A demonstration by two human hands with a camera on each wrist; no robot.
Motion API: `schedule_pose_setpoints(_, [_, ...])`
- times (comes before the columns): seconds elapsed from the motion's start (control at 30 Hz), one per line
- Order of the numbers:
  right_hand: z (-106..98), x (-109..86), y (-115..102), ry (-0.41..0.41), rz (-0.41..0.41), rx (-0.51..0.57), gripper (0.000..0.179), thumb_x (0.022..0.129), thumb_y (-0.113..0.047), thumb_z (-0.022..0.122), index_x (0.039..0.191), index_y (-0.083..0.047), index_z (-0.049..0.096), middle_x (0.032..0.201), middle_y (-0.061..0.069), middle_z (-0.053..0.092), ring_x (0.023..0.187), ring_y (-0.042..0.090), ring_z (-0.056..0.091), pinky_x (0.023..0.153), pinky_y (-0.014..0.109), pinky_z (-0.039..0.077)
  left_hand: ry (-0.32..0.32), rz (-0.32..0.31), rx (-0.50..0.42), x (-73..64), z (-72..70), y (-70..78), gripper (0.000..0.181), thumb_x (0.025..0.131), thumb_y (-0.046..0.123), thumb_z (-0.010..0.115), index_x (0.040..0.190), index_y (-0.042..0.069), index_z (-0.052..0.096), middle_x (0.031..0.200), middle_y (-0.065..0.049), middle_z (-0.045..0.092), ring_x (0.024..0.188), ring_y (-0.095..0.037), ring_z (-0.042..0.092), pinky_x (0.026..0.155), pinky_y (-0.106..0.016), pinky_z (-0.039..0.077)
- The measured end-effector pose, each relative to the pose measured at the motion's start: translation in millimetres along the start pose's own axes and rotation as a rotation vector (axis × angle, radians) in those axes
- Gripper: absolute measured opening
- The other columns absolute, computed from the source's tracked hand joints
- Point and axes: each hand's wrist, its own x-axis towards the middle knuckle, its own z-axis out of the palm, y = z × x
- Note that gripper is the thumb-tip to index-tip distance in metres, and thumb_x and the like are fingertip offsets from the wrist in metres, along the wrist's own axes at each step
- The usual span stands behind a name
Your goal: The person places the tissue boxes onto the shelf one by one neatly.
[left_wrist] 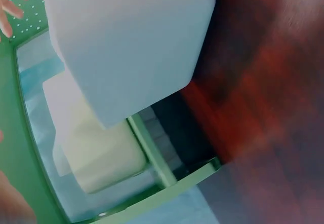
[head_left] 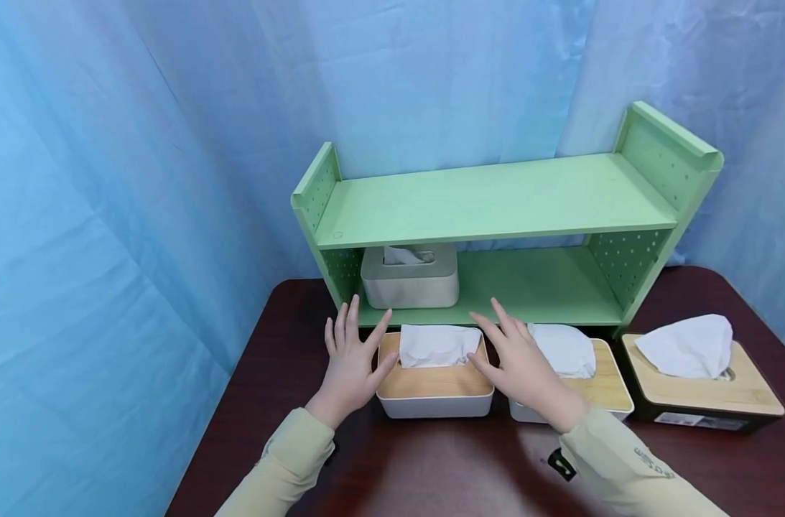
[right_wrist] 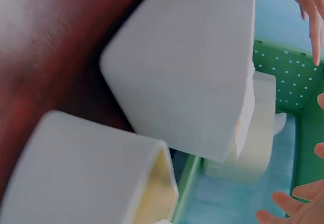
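1. Poised at the counter [head_left: 444, 467]: left hand [head_left: 350, 362] and right hand [head_left: 520, 360], one at each end of a white tissue box [head_left: 434, 408] topped by a wooden lid [head_left: 434, 383].

2. On both hands, fingers [head_left: 352, 319] spread well apart and clamped on nothing; thumbs across the box's left and right edges in the head view, with actual contact impossible to confirm.

3. Beneath the reach: the tissue box, upright on the counter, just on the near side of a green shelf [head_left: 495, 197] and toward its left half, a white tissue [head_left: 439, 346] draped over the far part of its lid.

4. To the right, partly hidden behind the right hand: a pale-lidded box [head_left: 604, 377]. Farther right: a dark box [head_left: 702, 396], tissue likewise showing.

5. On the shelf's lower level, at the left end: a grey box [head_left: 411, 291].

6. In hand, by all appearances: a two-handed reach for the tissue box, grip not yet made.

7. Called for next, most likely: closing in evenly from left and right, fingers low on the white walls, clear of the draped tissue and the neighboring box, then lifting level to keep the lid seated.
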Motion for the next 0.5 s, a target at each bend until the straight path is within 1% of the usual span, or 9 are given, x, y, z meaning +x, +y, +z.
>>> schedule_pose_setpoints(0.13, [9, -12.1, 3, 0.003, 0.02, 0.075, 0.06, 0.091, -0.03, 0.063, 0.143, -0.009, 0.041, 0.153, 0.028, 0.016, 0.131, 0.051, 0.03, 0.095, 0.064, 0.037, 0.009, -0.006, -0.051, -9.8, 8.9, -1.2, 0.062, 0.092, 0.038, 0.056, 0.148, 0.021, 0.035, 0.156, -0.023, 0.001, 0.142, -0.042, 0.0, 0.107, -0.065, 0.001])
schedule_pose_setpoints(0.2, [15, -17.3, 5, 0.0, 0.042, 0.115, 0.062, 0.091, -0.031, 0.063, 0.144, -0.008, 0.039, 0.153, 0.029, 0.014, 0.131, 0.05, 0.032, 0.094, 0.063, 0.038, 0.001, -0.008, -0.094, -14.9, 13.5, -1.1, 0.062, 0.092, 0.038, 0.056, 0.148, 0.019, 0.035, 0.155, -0.023, -0.001, 0.142, -0.043, 0.0, 0.107, -0.065, 0.003])
schedule_pose_setpoints(0.27, [22, -21.6, 7, -0.003, 0.067, 0.152, 0.066, 0.089, -0.032, 0.065, 0.145, -0.008, 0.038, 0.153, 0.03, 0.012, 0.131, 0.05, 0.034, 0.095, 0.063, 0.038, -0.014, -0.02, -0.146, -20.2, 18.6, -1.1, 0.062, 0.093, 0.04, 0.055, 0.147, 0.017, 0.036, 0.156, -0.022, -0.003, 0.141, -0.043, 0.0, 0.107, -0.066, 0.007])
schedule_pose_setpoints(0.37, [32, -25.9, 10, -0.001, 0.093, 0.206, 0.072, 0.085, -0.034, 0.07, 0.144, -0.007, 0.038, 0.153, 0.032, 0.009, 0.13, 0.05, 0.035, 0.096, 0.064, 0.037, -0.041, -0.056, -0.211, -27.6, 25.9, -0.8, 0.062, 0.092, 0.043, 0.056, 0.145, 0.014, 0.04, 0.155, -0.023, -0.004, 0.141, -0.043, 0.002, 0.106, -0.065, 0.019])
schedule_pose_setpoints(0.4, [35, -26.7, 10, 0.001, 0.097, 0.218, 0.074, 0.083, -0.035, 0.072, 0.144, -0.007, 0.038, 0.152, 0.033, 0.008, 0.131, 0.051, 0.033, 0.096, 0.065, 0.036, -0.051, -0.072, -0.23, -29.9, 28.1, -0.6, 0.063, 0.092, 0.044, 0.057, 0.145, 0.013, 0.041, 0.155, -0.023, -0.003, 0.141, -0.043, 0.003, 0.105, -0.064, 0.024])
schedule_pose_setpoints(0.5, [44, -28.1, 12, -0.003, 0.103, 0.251, 0.08, 0.078, -0.035, 0.077, 0.142, -0.007, 0.039, 0.151, 0.036, 0.007, 0.132, 0.055, 0.028, 0.096, 0.066, 0.036, -0.092, -0.128, -0.254, -36.0, 33.9, 0.2, 0.066, 0.09, 0.046, 0.059, 0.145, 0.016, 0.04, 0.155, -0.023, -0.002, 0.141, -0.042, 0.005, 0.099, -0.058, 0.038])
